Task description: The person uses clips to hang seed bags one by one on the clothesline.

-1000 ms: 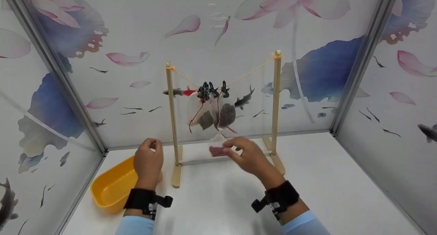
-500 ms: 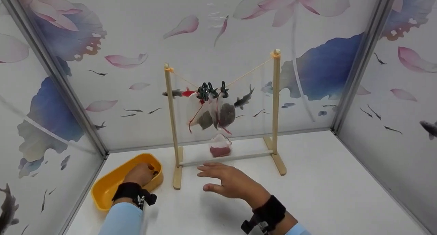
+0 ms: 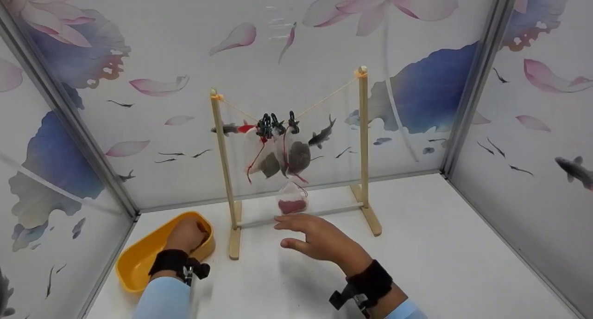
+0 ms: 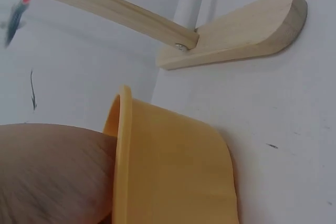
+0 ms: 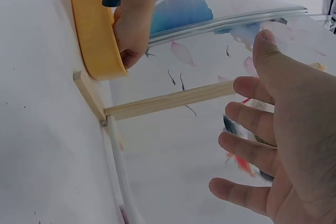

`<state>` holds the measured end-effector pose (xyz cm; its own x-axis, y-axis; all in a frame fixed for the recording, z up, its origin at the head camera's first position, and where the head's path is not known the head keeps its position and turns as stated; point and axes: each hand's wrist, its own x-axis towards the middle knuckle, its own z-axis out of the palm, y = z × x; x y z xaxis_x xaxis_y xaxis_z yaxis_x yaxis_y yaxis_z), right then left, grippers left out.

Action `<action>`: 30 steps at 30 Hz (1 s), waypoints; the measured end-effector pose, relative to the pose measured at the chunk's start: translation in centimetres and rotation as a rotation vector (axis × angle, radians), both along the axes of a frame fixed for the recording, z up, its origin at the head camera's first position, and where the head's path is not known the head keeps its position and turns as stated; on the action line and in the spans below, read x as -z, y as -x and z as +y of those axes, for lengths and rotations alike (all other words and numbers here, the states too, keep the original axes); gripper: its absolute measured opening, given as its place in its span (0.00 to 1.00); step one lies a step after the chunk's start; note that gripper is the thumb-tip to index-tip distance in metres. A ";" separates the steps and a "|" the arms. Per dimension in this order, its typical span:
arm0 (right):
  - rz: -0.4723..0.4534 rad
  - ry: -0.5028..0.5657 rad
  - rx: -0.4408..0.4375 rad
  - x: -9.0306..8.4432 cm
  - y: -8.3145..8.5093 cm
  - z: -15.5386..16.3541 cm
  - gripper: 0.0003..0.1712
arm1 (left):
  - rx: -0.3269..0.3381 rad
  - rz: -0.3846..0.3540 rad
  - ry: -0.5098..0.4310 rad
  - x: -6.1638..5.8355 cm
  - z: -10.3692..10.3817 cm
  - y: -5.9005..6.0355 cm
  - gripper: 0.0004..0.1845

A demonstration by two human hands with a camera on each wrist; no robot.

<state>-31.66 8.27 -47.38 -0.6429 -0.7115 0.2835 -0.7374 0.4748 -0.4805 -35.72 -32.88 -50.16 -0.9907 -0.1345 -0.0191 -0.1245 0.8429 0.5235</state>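
My left hand is down inside the yellow tub; the tub's wall hides most of its fingers in the left wrist view, so what they touch is unclear. My right hand hovers over the white table in front of the wooden rack, fingers spread and nothing in them. Just beyond its fingertips a small translucent drawstring pouch with dark red contents rests by the rack's white crossbar. Above, several similar pouches with dark contents hang from a sagging string, held by dark green clips.
The rack's left post stands close to the tub, and its right post rises behind the right hand. Wooden feet jut toward me. Patterned panels enclose the table at the back and both sides.
My right hand has let go of the red-filled pouch and drawn back toward me, fingers opening. My left hand has lowered from above the tub into it. The view has shifted slightly.
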 end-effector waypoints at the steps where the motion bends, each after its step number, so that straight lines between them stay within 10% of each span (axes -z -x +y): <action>1: 0.005 0.010 0.003 -0.1 0.1 0.2 0.31 | -0.016 0.016 -0.012 -0.2 0.2 0.0 0.08; 6: 0.028 0.068 0.044 -0.5 0.4 1.5 0.29 | -0.130 0.168 -0.138 -2.1 2.0 -0.3 0.19; 13: 0.139 0.151 0.225 -0.9 0.5 2.7 0.28 | -0.139 0.331 -0.634 -5.3 10.1 -2.1 0.11; 22: 0.162 0.269 0.303 -1.0 0.7 2.9 0.40 | 0.112 0.200 -1.107 -4.3 22.0 -2.2 0.06; 30: 0.138 0.488 0.326 -1.7 1.4 4.0 0.27 | 0.201 0.108 -1.241 -4.1 25.2 -1.3 0.07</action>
<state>-33.10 12.25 -45.67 -0.7404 -0.2501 0.6239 -0.6615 0.4356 -0.6105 -34.45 -7.72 -46.06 -0.9960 0.0689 0.0577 0.0410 -0.2231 0.9739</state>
